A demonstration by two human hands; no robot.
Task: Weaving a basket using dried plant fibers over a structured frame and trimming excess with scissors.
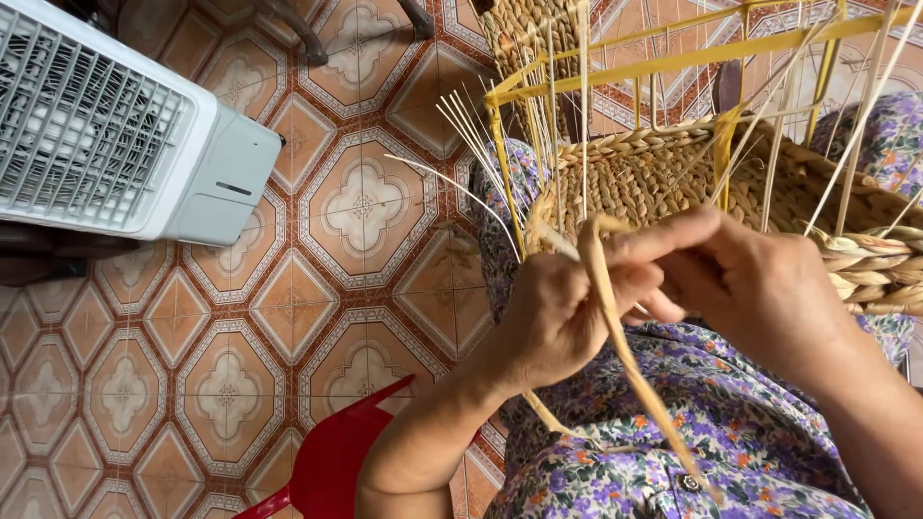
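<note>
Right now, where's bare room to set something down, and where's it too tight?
Free: tiled floor between the white fan unit, the red chair and the floral lap. Crowded: left hand and right hand meet on a straw strand against the woven basket on its yellow frame.

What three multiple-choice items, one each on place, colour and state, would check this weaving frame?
1. Where is the white fan unit?
A. upper left, on the tiled floor
B. on the person's lap
C. inside the basket

2. What colour is the wire frame around the woven basket?
A. blue
B. yellow
C. black

3. How is the flat fibre strand held?
A. lying loose on the floor
B. tied to the red chair
C. pinched between left hand and right hand

Answers: 1 A, it stands on tiles at upper left; 2 B, its bars are yellow; 3 C, both hands' fingers close on it.
</note>
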